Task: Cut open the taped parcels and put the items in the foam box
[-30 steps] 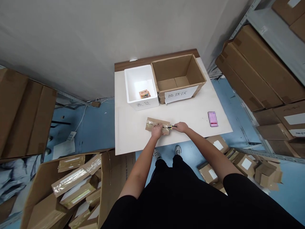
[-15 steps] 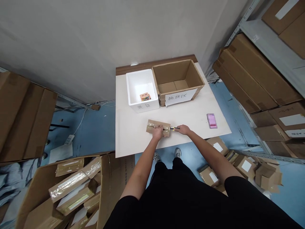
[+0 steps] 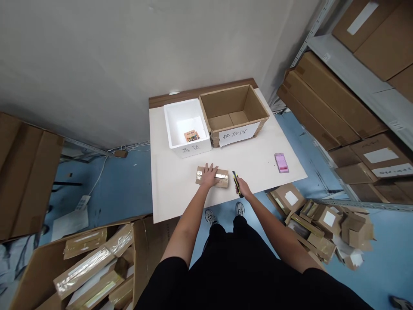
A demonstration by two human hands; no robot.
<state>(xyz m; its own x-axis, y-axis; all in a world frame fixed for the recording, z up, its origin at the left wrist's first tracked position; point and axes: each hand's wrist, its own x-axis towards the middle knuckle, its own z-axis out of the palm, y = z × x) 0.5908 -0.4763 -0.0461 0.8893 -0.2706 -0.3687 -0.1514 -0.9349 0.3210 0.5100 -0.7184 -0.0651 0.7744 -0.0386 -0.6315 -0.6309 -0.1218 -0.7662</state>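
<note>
A small taped cardboard box (image 3: 222,181) lies flat near the table's front edge. My left hand (image 3: 209,175) rests on top of it, fingers spread over the clear tape. To the box's right, my right hand (image 3: 242,188) is wrapped round a black and yellow box cutter (image 3: 237,183). The cutter's tip points away from me, and it stands apart from the box. How far the blade sticks out is too small to tell.
A white foam bin (image 3: 190,149) with a small colourful packet (image 3: 192,136) and a large open carton (image 3: 238,134) stand at the table's back. A pink item (image 3: 282,163) lies right. Cartons crowd the shelf (image 3: 342,56) and floor; a big box (image 3: 138,258) of parcels stands left.
The box cutter has come away from the box's right end and turned upward. My left hand has gone from gripping the box to lying spread on it. The view has shifted slightly.
</note>
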